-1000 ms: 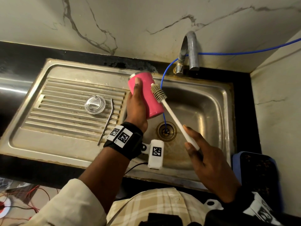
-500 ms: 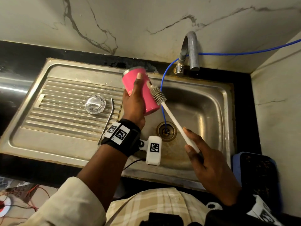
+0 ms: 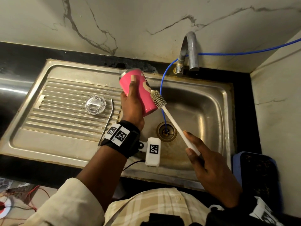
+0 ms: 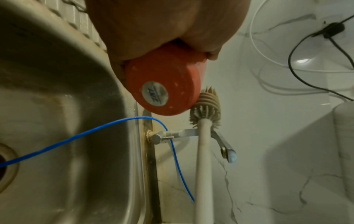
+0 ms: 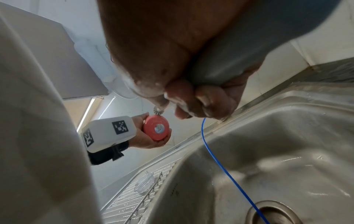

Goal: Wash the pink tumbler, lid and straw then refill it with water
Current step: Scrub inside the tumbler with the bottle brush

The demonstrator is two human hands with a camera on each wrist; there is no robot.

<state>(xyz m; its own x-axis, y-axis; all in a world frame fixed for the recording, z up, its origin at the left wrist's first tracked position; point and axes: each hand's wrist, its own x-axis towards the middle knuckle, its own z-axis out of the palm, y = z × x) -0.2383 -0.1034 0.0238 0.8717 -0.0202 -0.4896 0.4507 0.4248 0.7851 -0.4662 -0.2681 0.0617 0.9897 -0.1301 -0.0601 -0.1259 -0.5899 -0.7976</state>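
My left hand (image 3: 132,103) grips the pink tumbler (image 3: 138,90), tilted with its rim up and to the left, above the sink's left edge. Its base (image 4: 162,94) with a round sticker faces the left wrist camera. My right hand (image 3: 203,160) holds the white handle of a bottle brush (image 3: 172,121). The ribbed brush head (image 3: 158,99) lies against the tumbler's outer right side. The clear lid (image 3: 95,104) and the bent metal straw (image 3: 108,118) lie on the ribbed drainboard, left of my left hand.
The steel sink basin (image 3: 203,108) has a drain (image 3: 166,131) with a thin blue tube (image 3: 162,88) running into it. The tap (image 3: 189,53) stands at the back. A dark blue-rimmed tray (image 3: 259,180) sits on the counter at the right.
The tumbler has tipped and shifted further left and up in my left hand. The brush head has slid down along the tumbler's side towards its base.
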